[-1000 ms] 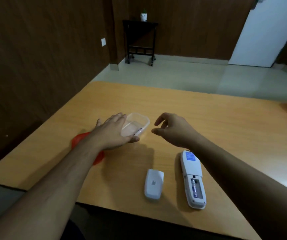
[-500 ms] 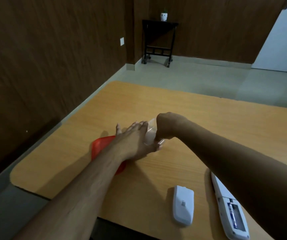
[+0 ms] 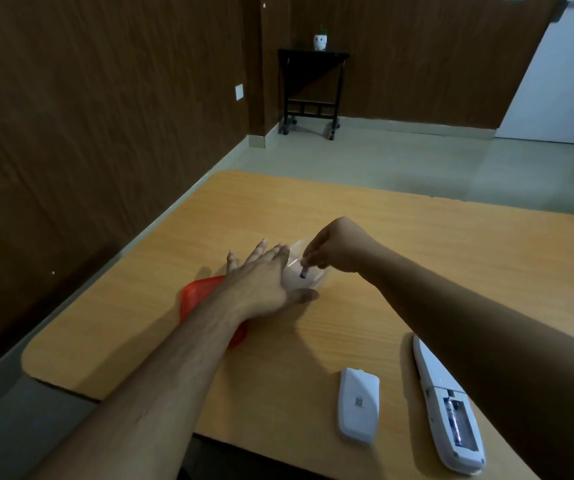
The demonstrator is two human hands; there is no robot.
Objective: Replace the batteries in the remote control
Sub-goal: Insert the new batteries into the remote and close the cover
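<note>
A white remote control [image 3: 446, 408] lies face down at the table's near right, its battery bay open with one battery inside. Its white battery cover [image 3: 358, 404] lies beside it on the left. A small clear plastic container [image 3: 308, 277] stands mid-table. My left hand [image 3: 264, 282] rests flat against the container's left side, fingers spread. My right hand [image 3: 334, 249] hovers over the container and pinches a small dark battery [image 3: 303, 273] upright between its fingertips, inside the container's rim.
A red lid [image 3: 197, 296] lies under my left forearm on the wooden table [image 3: 417, 244]. The table's left edge and rounded near-left corner are close. A black side table [image 3: 311, 88] with a small pot stands by the far wall.
My right hand reached into the clear container, closed on a battery and has raised it upright. My left hand stayed against the container. The view shifted left.
</note>
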